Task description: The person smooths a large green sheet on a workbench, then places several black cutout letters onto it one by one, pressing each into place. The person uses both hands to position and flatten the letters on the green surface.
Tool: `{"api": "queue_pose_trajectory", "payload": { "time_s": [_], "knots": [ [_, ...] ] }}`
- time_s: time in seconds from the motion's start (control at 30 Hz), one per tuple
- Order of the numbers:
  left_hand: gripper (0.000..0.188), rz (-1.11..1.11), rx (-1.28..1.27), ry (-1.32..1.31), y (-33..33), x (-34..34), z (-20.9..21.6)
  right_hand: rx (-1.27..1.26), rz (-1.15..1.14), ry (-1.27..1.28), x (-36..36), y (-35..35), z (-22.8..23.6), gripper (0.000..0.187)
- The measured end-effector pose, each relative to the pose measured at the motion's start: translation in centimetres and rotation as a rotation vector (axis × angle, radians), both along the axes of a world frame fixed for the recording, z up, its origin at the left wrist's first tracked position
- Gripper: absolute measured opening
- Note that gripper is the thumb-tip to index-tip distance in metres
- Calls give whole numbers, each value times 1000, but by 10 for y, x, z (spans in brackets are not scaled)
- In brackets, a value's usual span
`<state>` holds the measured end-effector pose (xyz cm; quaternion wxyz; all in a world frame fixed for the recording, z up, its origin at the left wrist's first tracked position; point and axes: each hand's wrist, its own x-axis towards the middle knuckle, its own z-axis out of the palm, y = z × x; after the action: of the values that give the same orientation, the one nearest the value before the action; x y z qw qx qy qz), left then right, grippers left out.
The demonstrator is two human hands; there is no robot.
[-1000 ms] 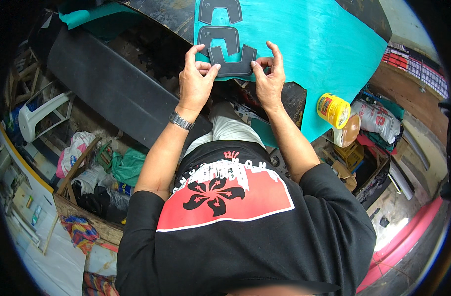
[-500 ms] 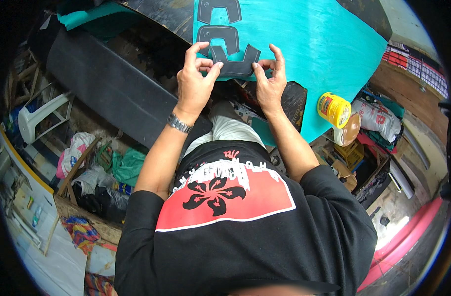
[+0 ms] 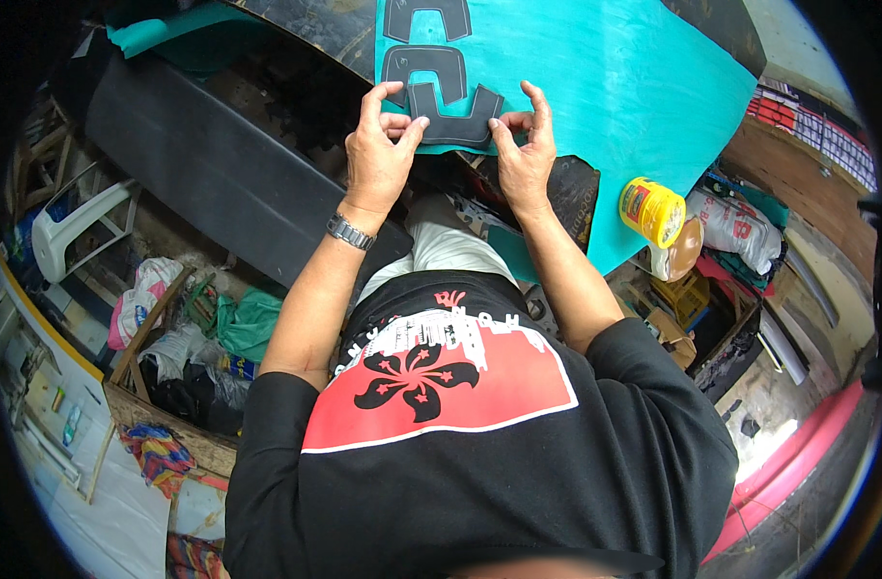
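Note:
A black U-shaped piece of flat, leather-like material [image 3: 453,131] lies at the near edge of a teal sheet [image 3: 595,87], its opening facing away from me. My left hand [image 3: 378,159] pinches its left end between thumb and curled fingers, with the index finger raised. At the right end, my right hand [image 3: 525,162] grips the piece in the same way, index finger up. Just beyond it lies a second black U-shaped piece [image 3: 425,59], turned the opposite way, with a pale outline around it. A third such piece [image 3: 427,21] is farther off at the top edge.
A yellow jar [image 3: 653,212] stands on the sheet's right corner, beside a brownish container [image 3: 679,249]. Left of my arms stretches a long black padded panel [image 3: 219,164]. A white plastic chair [image 3: 69,232] and bagged scraps [image 3: 170,328] fill the left floor.
The whole view has shifted by a few pixels. Both hands keep their pinch on the black U-shaped piece, which stays in nearly the same place on the sheet.

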<state>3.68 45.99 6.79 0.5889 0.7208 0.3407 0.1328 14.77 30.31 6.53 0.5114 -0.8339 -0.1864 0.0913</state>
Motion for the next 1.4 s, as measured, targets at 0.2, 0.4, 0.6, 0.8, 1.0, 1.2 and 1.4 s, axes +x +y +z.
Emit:
{"api": "queue_pose_trajectory", "payload": {
  "time_s": [0.2,0.4,0.6,0.8,1.0,1.2,1.4],
  "knots": [
    [51,-21,13,53,2,2,3,-59,-8,8,0,-1,-1,64],
    [53,-28,29,73,3,3,5,-67,-2,6,0,-1,0,65],
    [53,-39,62,49,5,4,4,-70,-6,-14,0,1,0,65],
    [55,-75,122,86,7,5,5,-99,3,-62,0,2,2,65],
    [56,-101,162,118,7,5,4,-141,12,-36,4,2,1,69],
    [55,-128,219,139,7,6,8,-275,45,-22,3,5,11,81],
    [50,-155,455,207,6,3,11,-582,92,-287,6,12,26,102]
  ]
}}
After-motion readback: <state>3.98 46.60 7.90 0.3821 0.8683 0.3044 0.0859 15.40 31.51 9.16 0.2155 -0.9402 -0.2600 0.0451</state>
